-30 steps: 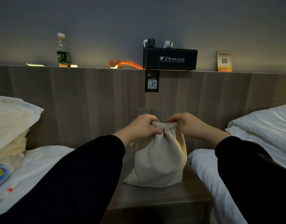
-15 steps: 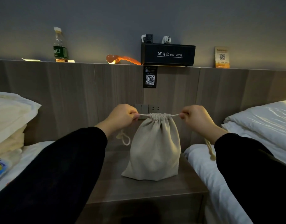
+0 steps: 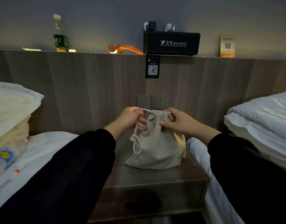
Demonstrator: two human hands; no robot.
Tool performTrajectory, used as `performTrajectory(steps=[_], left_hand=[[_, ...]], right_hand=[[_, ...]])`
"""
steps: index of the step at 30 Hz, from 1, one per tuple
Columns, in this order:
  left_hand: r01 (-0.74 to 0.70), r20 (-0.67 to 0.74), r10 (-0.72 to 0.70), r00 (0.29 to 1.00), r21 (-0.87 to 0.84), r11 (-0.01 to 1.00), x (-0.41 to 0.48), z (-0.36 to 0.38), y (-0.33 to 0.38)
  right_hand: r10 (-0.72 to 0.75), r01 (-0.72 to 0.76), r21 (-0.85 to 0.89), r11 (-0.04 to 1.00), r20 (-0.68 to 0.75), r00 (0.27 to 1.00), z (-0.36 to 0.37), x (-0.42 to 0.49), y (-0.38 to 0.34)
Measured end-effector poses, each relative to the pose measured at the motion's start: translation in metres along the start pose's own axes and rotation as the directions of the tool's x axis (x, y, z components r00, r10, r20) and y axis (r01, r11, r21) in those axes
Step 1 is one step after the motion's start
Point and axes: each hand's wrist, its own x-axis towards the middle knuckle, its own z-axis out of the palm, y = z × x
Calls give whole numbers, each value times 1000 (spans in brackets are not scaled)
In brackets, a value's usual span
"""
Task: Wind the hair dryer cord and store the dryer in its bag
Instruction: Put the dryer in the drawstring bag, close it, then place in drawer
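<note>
A beige cloth drawstring bag [image 3: 156, 147] stands upright on the wooden nightstand [image 3: 152, 177], its mouth gathered tight. The hair dryer is hidden; the bag bulges as if full. My left hand [image 3: 131, 118] pinches the white drawstring [image 3: 136, 141] just left of the bag's neck, and the knotted loop of the cord hangs down below it. My right hand [image 3: 176, 121] grips the gathered neck of the bag from the right, thumb on the front of the cloth.
Beds with white linen flank the nightstand, left [image 3: 42, 147] and right [image 3: 260, 117]. A plastic bottle [image 3: 5, 157] and a pen [image 3: 11, 177] lie on the left bed. Wall sockets [image 3: 151, 101] sit behind the bag. The headboard ledge holds a bottle [image 3: 60, 34], an orange object [image 3: 124, 49] and a black hotel box [image 3: 171, 43].
Half a second ago both hands pulled the drawstring ends apart sideways. Now the right hand has come back onto the bag's neck, and the left has moved closer, still holding the cord.
</note>
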Motion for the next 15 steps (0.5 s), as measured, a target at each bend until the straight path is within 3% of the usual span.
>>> performTrajectory(steps=[2,3,5,7,8,9,11,13,15], left_hand=[[43,-83,-36,996,74,996,0,4,-10],[16,-164,25,986,242,970,0,2,-16],[-108,-223,308,925,622,775,-4,-1,-26],[-369,8,535,845,733,572,-15,3,-34],[-484,154,561,813,714,506,-21,6,-37],[-553,282,523,804,676,486,-27,9,-41],[-529,435,304,848,642,555,-33,11,-55],[-472,462,178,869,665,578,-34,8,-68],[-460,457,153,876,700,546,-34,6,-75]], right_hand=[[32,-28,54,998,-70,997,8,0,3],[77,-62,169,984,-84,993,11,0,5],[205,-162,426,890,-57,977,17,-2,12],[323,-271,586,763,17,946,25,-2,20],[370,-320,625,712,55,928,29,-2,24],[411,-369,639,676,89,907,34,-1,27],[483,-445,621,645,120,867,43,0,32],[531,-483,577,658,98,842,49,1,36],[500,-438,488,755,4,866,52,2,37]])
